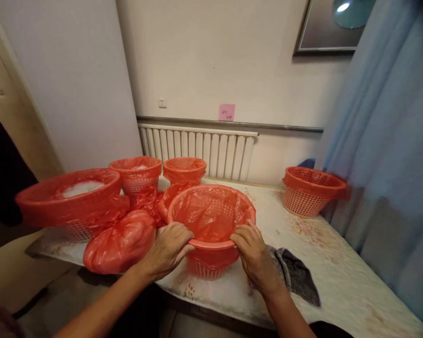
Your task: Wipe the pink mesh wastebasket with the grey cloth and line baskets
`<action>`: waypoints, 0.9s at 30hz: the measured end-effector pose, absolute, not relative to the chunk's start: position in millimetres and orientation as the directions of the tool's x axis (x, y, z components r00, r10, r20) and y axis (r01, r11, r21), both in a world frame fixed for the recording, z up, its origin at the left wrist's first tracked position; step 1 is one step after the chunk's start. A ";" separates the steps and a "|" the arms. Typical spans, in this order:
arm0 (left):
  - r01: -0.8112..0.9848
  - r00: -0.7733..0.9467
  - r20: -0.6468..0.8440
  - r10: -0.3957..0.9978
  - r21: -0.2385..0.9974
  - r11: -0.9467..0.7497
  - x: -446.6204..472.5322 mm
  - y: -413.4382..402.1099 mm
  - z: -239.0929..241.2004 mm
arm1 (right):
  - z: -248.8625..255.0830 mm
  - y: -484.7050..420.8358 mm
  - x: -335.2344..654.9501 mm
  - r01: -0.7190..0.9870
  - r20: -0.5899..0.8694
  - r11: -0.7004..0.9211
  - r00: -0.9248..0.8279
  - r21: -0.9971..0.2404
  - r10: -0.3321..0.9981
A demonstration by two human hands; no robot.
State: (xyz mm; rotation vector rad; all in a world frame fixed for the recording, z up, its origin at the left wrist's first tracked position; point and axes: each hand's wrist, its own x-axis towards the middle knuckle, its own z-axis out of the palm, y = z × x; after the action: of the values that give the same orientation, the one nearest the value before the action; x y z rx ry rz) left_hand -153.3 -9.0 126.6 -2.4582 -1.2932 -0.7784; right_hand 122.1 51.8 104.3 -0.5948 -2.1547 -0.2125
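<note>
A round plastic basket (pixel 207 271) with slatted sides stands near the front edge of the table, lined with a thin red plastic bag (pixel 211 218) folded over its rim. My left hand (pixel 171 246) is closed on the rim at the near left, thumb pressing the bag's edge. At the near right, my right hand (pixel 252 251) grips the same rim, fingers curled over it. Inside, the bag looks wrinkled and holds nothing I can see. Left of the basket lies a bulging red plastic bag (pixel 121 244), with crumpled red plastic (pixel 146 202) behind it.
Several more baskets with red liners stand about: a large basket (pixel 75 230) at left with white stuff inside, two at the back, and another basket (pixel 305 202) at right. A dark grey cloth (pixel 298 277) lies beside my right hand. A blue curtain (pixel 380 164) hangs at right.
</note>
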 end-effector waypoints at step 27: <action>0.777 0.558 0.528 0.640 -0.061 -0.626 -123.1 -2.8 138.2 | 118.5 38.7 133.2 0.455 0.713 0.880 -0.573 -0.133 0.404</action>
State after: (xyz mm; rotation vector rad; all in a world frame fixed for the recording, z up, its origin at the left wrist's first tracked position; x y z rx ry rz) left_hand -123.1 -2.8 138.2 -2.5073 -1.1728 -0.6785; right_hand 133.2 38.7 118.5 -0.6147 -2.2490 -0.0829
